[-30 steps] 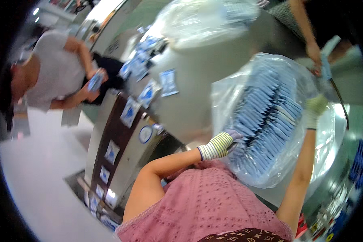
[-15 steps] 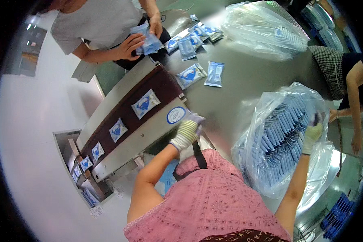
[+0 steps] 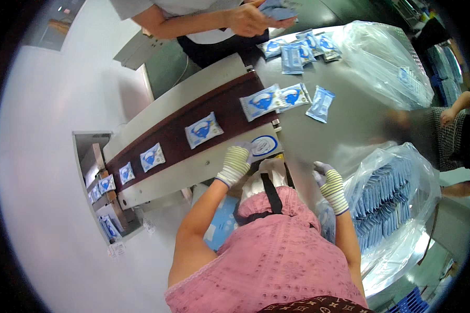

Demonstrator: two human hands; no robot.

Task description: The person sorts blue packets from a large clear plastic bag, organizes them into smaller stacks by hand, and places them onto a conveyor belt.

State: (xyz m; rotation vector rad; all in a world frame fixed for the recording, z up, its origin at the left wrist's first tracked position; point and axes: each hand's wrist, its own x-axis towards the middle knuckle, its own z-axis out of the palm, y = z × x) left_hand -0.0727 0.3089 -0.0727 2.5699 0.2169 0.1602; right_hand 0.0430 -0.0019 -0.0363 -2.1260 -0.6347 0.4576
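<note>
My left hand point(image 3: 236, 164), in a striped yellow-and-white glove with purple fingertips, is at the near rail of the brown conveyor belt point(image 3: 177, 141), beside an oval blue-and-white sticker point(image 3: 265, 146). Its fingers are stretched out and hold nothing visible. My right hand point(image 3: 332, 187), gloved alike, hovers over the metal table's near edge with fingers apart and nothing seen in them. To its right stands a clear plastic bag point(image 3: 428, 182) filled with rows of blue packets point(image 3: 378, 208). At the belt's end, one blue-and-white packet point(image 3: 261, 103) overlaps another packet point(image 3: 293, 97).
More packets point(image 3: 204, 130) lie spaced along the belt. A loose packet point(image 3: 321, 104) and a small pile point(image 3: 292, 57) rest on the metal table point(image 3: 344, 94). Across the belt a person's hand point(image 3: 250, 21) holds packets. A second clear bag point(image 3: 381, 57) lies at the far right.
My right hand has left the filled bag and come left to the table edge. The view has shifted. Packets have advanced along the belt, and the person opposite has lifted their packets from the belt end.
</note>
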